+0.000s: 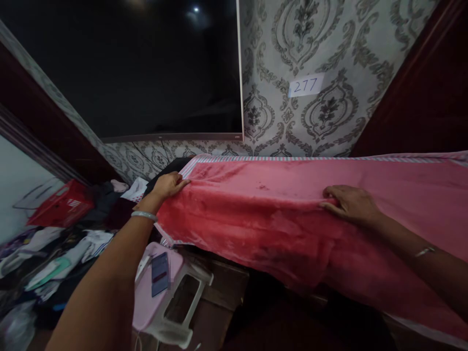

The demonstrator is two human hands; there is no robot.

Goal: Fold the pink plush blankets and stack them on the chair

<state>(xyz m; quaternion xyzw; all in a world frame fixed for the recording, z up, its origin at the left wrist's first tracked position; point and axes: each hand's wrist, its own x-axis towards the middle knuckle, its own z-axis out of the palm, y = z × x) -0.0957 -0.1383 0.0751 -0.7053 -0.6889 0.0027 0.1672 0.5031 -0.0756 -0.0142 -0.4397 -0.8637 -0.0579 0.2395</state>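
A pink plush blanket (278, 214) with a striped border lies spread over a raised surface across the middle and right. My left hand (168, 185) grips its left edge near the corner, fingers closed on the fabric. My right hand (349, 202) rests on top of the blanket further right, fingers curled and pinching a fold. A pale bangle sits on my left wrist, a thin one on my right.
A dark TV screen (139, 68) hangs on patterned wallpaper with a paper label reading 277 (305, 86). A pink plastic stool (161, 287) carrying a phone (160, 273) stands below. A red basket (64, 204) and heaped clothes (54, 258) fill the left.
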